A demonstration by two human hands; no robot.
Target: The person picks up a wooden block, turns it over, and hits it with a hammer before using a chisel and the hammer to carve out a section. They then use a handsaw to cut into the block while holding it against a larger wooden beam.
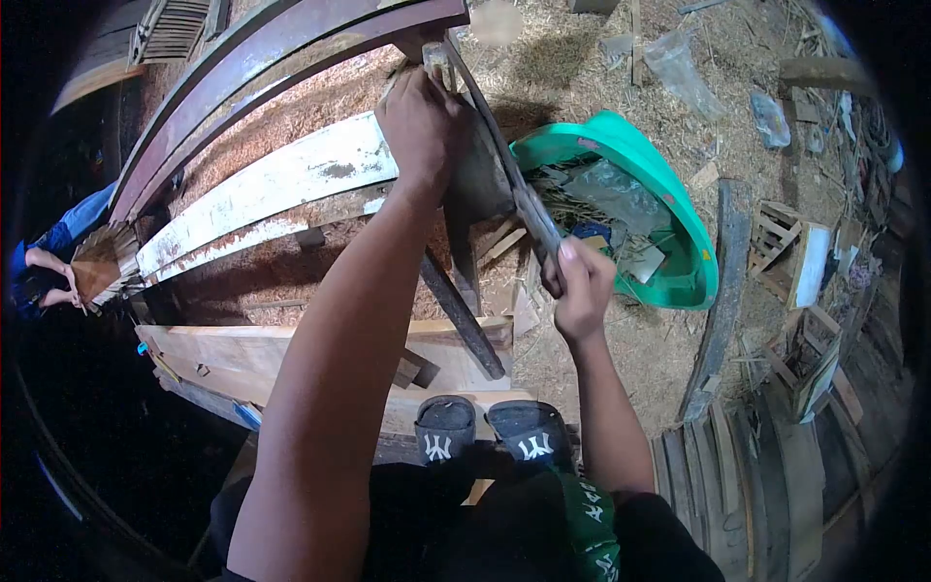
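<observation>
My left hand (423,121) is closed round the end of a wooden piece (438,60) under the tip of the long dark red curved beam (291,53). Beside it runs a long thin dark strip (497,145), slanting from the beam's end down to my right hand (582,281). My right hand grips the strip's lower end, with the thumb lying along it. What the strip is, I cannot make out. A grey flat board (475,175) stands just below my left hand, left of the strip.
A white curved plank (281,189) lies left. A green basin (669,194) of scraps is at right. A wooden board (233,359) and dark bar (465,320) lie before my sandalled feet. Another person's hands (63,281) show at far left. Shavings cover the ground.
</observation>
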